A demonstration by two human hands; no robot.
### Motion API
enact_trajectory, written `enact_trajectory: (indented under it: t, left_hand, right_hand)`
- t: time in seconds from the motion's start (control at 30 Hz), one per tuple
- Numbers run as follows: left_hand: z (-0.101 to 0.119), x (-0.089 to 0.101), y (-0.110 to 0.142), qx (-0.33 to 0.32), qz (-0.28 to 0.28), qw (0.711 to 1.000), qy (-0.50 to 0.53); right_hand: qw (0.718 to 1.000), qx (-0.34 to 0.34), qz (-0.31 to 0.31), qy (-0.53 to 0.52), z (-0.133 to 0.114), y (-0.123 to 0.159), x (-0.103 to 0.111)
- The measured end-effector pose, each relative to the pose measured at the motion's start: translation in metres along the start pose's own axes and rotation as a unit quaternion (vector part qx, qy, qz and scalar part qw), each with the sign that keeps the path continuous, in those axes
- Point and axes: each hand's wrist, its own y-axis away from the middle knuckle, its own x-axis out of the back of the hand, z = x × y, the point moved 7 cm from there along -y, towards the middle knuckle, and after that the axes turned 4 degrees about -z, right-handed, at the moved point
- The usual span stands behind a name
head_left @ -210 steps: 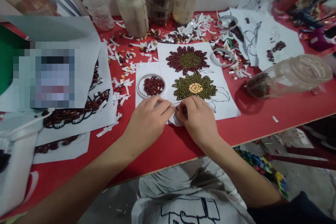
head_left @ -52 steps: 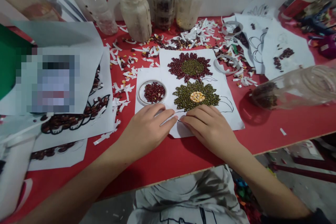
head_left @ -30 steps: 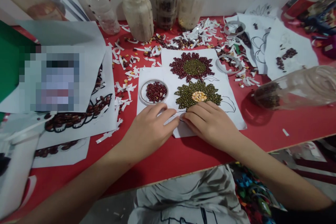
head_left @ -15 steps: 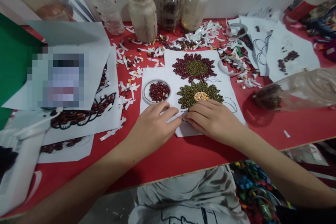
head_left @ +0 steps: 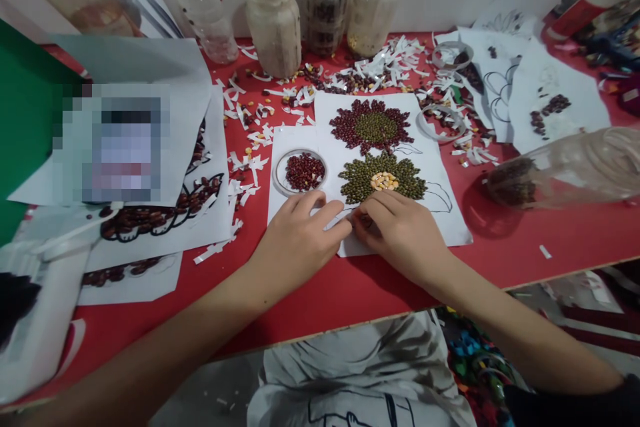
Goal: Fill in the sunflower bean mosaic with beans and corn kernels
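Note:
A sheet of white paper (head_left: 453,230) lies in front of me with two bean-covered flowers on it. The upper flower (head_left: 345,123) has dark red petals and a green centre; the lower flower (head_left: 353,177) has green petals and a centre of yellow corn kernels (head_left: 384,181). Just below the lower flower, my right hand (head_left: 403,233) rests on the paper, fingertips pinched together; whatever is between them is hidden. Beside it my left hand (head_left: 303,233) lies with bent fingers apart, seemingly holding nothing, close under a round lid (head_left: 277,177) filled with small red beans (head_left: 304,171).
Glass jars (head_left: 274,27) stand along the wall, with paper shreds (head_left: 395,60) and loose seeds before them. A tipped jar (head_left: 570,170) lies right. Bean-decorated papers (head_left: 215,147) are left, more sheets (head_left: 580,100) at right, another ring-shaped lid (head_left: 440,123) beside the flowers.
My right hand has shifted slightly left and its fingers have drawn in, showing more of the corn centre. My left hand has moved slightly right, closer to it.

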Motion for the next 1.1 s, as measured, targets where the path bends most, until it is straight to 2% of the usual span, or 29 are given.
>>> enact_trajectory:
  t: [0.47, 0.77, 1.1]
  left_hand:
    - [-0.0005, 0.0001, 0.0024, 0.01, 0.007, 1.0, 0.012]
    - [-0.0008, -0.0004, 0.0036, 0.018, 0.004, 1.0, 0.014]
    - [-0.0005, 0.0009, 0.0039, 0.019, 0.012, 0.999, 0.025]
  right_hand:
    - [0.993, -0.116, 0.001, 0.009, -0.004, 0.0044, -0.0036]
    - [0.976, -0.216, -0.016, -0.001, -0.0032, 0.0055, -0.0045]
    - [0.958, -0.288, -0.011, 0.001, -0.007, 0.0085, -0.0042]
